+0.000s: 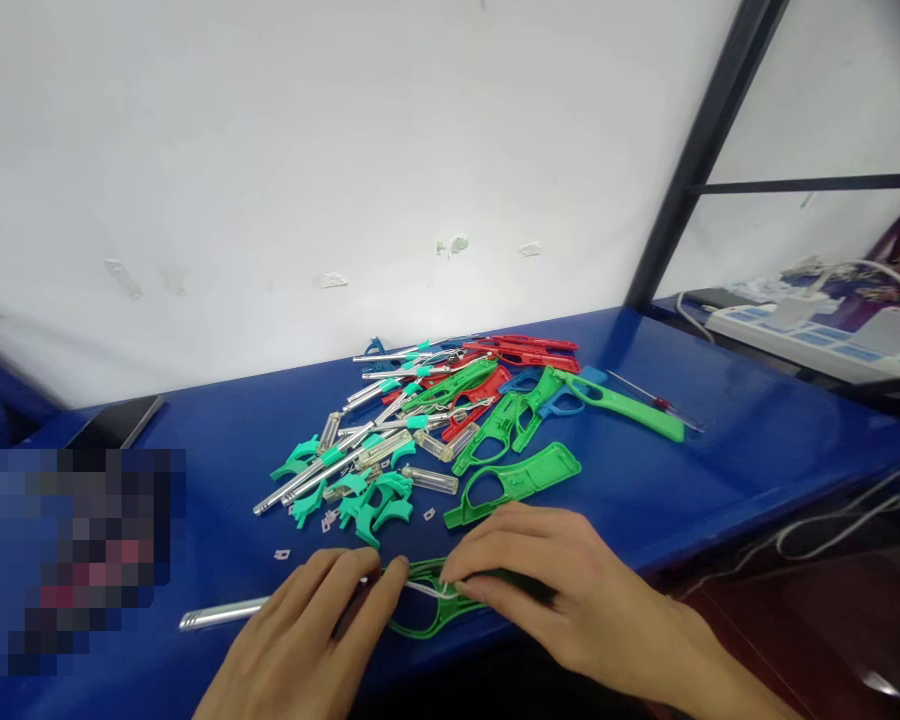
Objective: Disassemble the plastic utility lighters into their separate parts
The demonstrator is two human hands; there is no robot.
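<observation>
At the near edge of the table lies a green plastic lighter casing half (420, 632), its inner side up and a silver metal tube (223, 613) reaching out of it to the left. My left hand (307, 625) is closed over the place where tube and casing meet, hiding the joint. A thin white wire (431, 590) runs across the casing. My right hand (547, 590) pinches this wire between thumb and fingers and covers the casing's right end. Just beyond, another green casing half (521, 482) and a cluster of teal triggers (375, 505) lie loose.
A heap of silver tubes (322, 470), clear fuel tanks (431, 480), red casing halves (532, 350) and green ones covers the middle. A screwdriver (660, 403) lies at right, a dark phone (116, 425) at left. A power strip (817, 340) stands beyond the black frame (701, 150).
</observation>
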